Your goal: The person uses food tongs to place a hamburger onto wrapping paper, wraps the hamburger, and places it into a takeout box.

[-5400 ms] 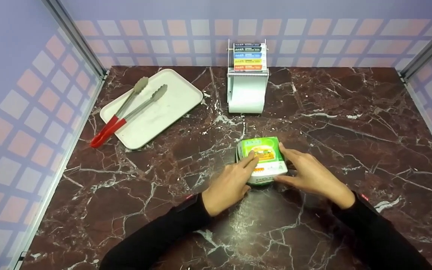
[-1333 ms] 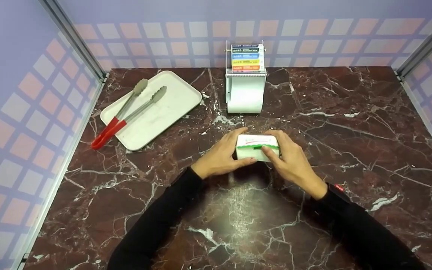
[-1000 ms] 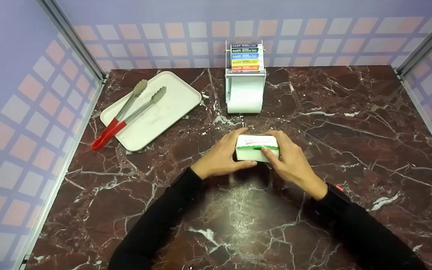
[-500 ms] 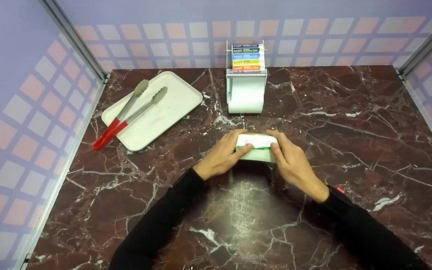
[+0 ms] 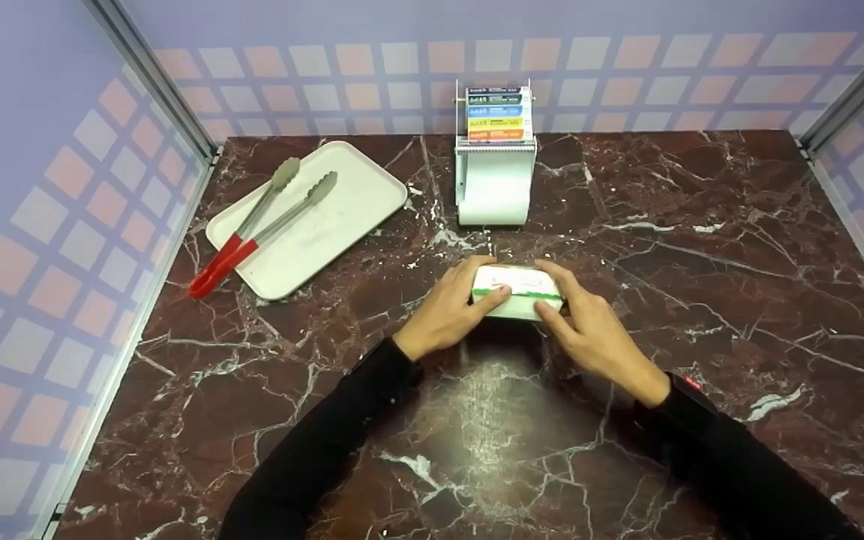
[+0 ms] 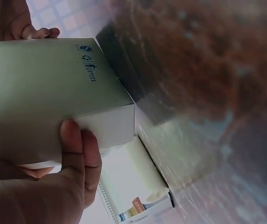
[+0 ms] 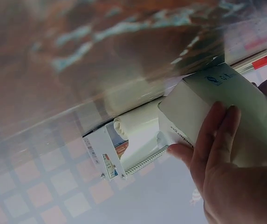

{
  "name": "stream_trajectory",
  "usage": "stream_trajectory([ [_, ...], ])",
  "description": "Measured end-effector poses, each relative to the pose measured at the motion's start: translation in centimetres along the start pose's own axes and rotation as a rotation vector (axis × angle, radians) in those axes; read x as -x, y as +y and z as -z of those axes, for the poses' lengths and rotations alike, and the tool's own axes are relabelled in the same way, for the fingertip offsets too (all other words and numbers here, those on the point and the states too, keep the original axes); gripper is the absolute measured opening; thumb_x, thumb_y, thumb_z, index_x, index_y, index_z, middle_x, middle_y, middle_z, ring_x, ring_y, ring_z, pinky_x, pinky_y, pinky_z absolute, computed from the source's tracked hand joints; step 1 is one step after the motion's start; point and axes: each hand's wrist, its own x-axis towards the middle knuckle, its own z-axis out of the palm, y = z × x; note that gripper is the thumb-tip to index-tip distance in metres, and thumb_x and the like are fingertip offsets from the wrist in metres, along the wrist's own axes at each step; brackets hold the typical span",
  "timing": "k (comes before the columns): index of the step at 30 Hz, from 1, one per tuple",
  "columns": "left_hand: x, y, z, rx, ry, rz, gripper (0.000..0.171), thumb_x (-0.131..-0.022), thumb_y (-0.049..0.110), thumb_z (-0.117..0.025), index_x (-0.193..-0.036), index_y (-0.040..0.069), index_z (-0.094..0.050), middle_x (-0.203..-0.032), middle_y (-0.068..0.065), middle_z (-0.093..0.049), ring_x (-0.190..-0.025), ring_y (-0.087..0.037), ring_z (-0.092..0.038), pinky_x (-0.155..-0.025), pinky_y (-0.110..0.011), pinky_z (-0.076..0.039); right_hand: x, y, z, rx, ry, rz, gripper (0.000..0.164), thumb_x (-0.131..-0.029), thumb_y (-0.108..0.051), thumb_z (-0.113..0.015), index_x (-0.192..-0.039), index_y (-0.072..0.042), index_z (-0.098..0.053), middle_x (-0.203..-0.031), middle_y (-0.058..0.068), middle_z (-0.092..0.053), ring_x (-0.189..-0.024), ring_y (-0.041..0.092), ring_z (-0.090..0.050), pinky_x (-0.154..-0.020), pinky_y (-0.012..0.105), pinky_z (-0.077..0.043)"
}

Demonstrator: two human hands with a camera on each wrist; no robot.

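Note:
Both hands hold a small paper burger box (image 5: 518, 277) in the middle of the table, one at each side. A white face with a green wavy band shows in the head view; its pale face (image 6: 44, 79) with small printed marks fills the left wrist view. My left hand (image 5: 443, 309) grips the left side, thumb on the near face around the green band. On the other side my right hand (image 5: 595, 330) has its fingers curled round the edge, with the thumb low on the near face. In the right wrist view the box (image 7: 259, 121) is tilted, two fingertips on its pale surface.
A white dispenser (image 5: 493, 187) with a wide white roll, a toothed edge and colourful printed strips stands behind the box. Back left, red-handled tongs (image 5: 226, 262) lie across a white tray (image 5: 357, 202). Patterned wall panels (image 5: 402, 64) border the dark marbled table (image 5: 702, 300).
Earlier the box sat with its green burger-print face up; now it is turned to another face between both hands. Lately the left thumb has moved up onto the near face, the right thumb lower.

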Motion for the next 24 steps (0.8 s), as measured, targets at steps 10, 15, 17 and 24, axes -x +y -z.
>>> stream_trajectory([
  [10, 0.1, 0.1, 0.1, 0.004, 0.001, 0.015, 0.064, -0.103, 0.052, -0.053, -0.151, 0.012, -0.044, -0.14, -0.013, -0.055, -0.123, -0.027, -0.056, -0.106, -0.048, -0.049, 0.0, -0.2, -0.1, 0.099, -0.008, 0.033, 0.085, -0.091, -0.031, -0.081, -0.157, -0.013, -0.031, -0.129, 0.025, -0.067, -0.091, 0.036, -0.074, -0.071, 0.039, -0.065],
  [15, 0.8, 0.2, 0.1, 0.004, -0.023, 0.076, 0.073, -0.098, 0.059, -0.059, -0.155, 0.018, -0.04, -0.146, -0.015, -0.045, -0.12, -0.028, -0.056, -0.102, -0.051, -0.054, 0.1, -0.2, -0.3, 0.101, 0.017, 0.013, 0.082, -0.088, -0.026, -0.084, -0.154, -0.013, -0.036, -0.127, 0.027, -0.067, -0.094, 0.038, -0.074, -0.072, 0.036, -0.066],
  [17, 1.0, 0.2, 0.2, -0.009, -0.028, 0.08, 0.082, -0.092, 0.06, -0.068, -0.157, 0.02, -0.038, -0.142, -0.014, -0.047, -0.118, -0.027, -0.057, -0.101, -0.051, -0.054, 0.2, -0.2, -0.4, 0.11, 0.024, 0.015, 0.082, -0.087, -0.026, -0.084, -0.153, -0.012, -0.037, -0.125, 0.027, -0.068, -0.094, 0.039, -0.074, -0.074, 0.04, -0.066],
  [24, 1.2, 0.0, 0.2, -0.063, -0.012, 0.052, 0.097, -0.08, 0.042, -0.088, -0.159, 0.021, -0.036, -0.131, -0.016, -0.055, -0.114, -0.028, -0.058, -0.102, -0.052, -0.053, 0.1, -0.2, -0.3, 0.118, 0.032, 0.025, 0.079, -0.087, -0.028, -0.085, -0.15, -0.013, -0.04, -0.126, 0.026, -0.069, -0.098, 0.042, -0.073, -0.083, 0.051, -0.064],
])
